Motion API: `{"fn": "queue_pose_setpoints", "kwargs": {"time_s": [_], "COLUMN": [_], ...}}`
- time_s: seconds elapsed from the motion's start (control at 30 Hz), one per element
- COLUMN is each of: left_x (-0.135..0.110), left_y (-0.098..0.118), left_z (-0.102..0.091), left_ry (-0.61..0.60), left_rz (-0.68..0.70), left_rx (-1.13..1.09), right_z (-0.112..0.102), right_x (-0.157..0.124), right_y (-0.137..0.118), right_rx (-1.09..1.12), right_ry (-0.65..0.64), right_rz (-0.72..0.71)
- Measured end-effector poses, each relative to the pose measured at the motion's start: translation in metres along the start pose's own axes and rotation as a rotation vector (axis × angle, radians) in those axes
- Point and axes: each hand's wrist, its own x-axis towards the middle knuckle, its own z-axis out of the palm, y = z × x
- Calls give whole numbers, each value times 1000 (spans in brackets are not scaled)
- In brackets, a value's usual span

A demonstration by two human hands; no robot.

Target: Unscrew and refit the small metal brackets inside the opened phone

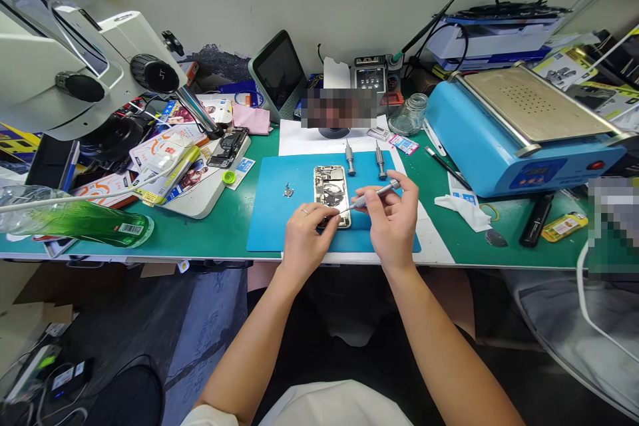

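Observation:
An opened smartphone (pixel 329 180) lies on the blue mat (pixel 272 213), its inner parts bare. At its lower left corner, my left hand (pixel 309 236) is closed, thumb and fingers gripping the edge. My right hand (pixel 394 226) holds a silver precision screwdriver (pixel 377 194) at a slant, its thin tip reaching to the phone's lower part beside my left fingertips. What the tip touches is too small to tell. Beyond the phone lie another screwdriver (pixel 350 160) and a darker-tipped screwdriver (pixel 380 161). Several tiny metal parts (pixel 288 191) rest on the mat's left.
A microscope (pixel 124 73) overhangs the left side, above boxes and a green bottle (pixel 100 219). To the right stands a blue heating-plate machine (pixel 499 153). A glass jar (pixel 409 116), a soldering station (pixel 370 76) and a screen device (pixel 279 73) line the back.

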Motion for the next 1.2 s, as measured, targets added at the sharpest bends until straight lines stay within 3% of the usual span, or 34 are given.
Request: {"fn": "queue_pose_setpoints", "kwargs": {"time_s": [1.2], "left_x": [1], "left_y": [2], "left_z": [-1], "left_ry": [4], "left_rz": [-3], "left_rx": [10], "right_z": [0], "right_x": [0], "right_y": [0], "right_rx": [-18], "right_ry": [-4], "right_rz": [-10]}}
